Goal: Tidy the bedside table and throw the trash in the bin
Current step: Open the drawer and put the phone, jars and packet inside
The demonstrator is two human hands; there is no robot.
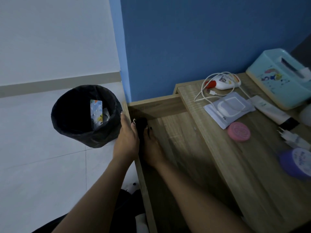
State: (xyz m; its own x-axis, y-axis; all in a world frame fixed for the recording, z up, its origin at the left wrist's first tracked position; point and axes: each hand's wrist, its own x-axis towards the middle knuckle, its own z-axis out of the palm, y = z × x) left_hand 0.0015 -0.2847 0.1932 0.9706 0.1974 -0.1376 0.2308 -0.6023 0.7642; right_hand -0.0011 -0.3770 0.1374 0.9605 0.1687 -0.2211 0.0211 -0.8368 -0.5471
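Both hands, left hand and right hand, grip pinching a dark item at the desk lower shelf's far-left corner, lined bin with trash on the floor just beside.

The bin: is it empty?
No. The bin already holds a printed package standing against its inner wall, with other pale scraps beside it.

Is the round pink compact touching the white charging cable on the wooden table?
Apart. The head view shows the round pink compact lying on bare wood, clear of the white charging cable.
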